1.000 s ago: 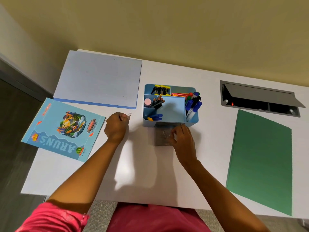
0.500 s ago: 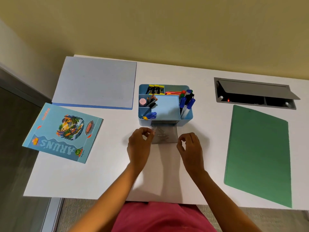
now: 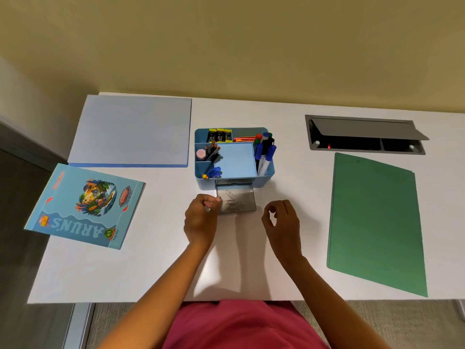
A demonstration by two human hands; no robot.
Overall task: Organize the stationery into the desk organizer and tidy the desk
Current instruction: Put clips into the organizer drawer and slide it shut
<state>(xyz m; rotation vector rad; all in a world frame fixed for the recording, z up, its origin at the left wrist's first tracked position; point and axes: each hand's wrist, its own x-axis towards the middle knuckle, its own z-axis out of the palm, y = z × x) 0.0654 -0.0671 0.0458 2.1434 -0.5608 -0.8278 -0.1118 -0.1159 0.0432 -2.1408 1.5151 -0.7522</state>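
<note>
A blue desk organizer (image 3: 205, 184) stands mid-desk, holding pencils, a pink eraser, blue pins, markers (image 3: 264, 152) and small black-and-yellow items. Its clear drawer (image 3: 247, 197) is pulled out toward me, with a few paper clips (image 3: 232, 204) lying inside. My left hand (image 3: 201, 217) is at the drawer's left edge, fingertips pinched together on what looks like a paper clip. My right hand (image 3: 283, 222) hovers to the right of the drawer, fingers loosely curled, holding nothing.
A pale blue pad (image 3: 130, 132) lies at the back left. A blue "ARUN'S" notebook (image 3: 85, 205) overhangs the desk's left edge. A green folder (image 3: 375, 222) lies at the right, below an open grey cable hatch (image 3: 364, 137). A wall runs behind the desk.
My left hand came from left of the organizer, carrying a clip, to the drawer's left edge. My right hand drew back out of the drawer to its right side.
</note>
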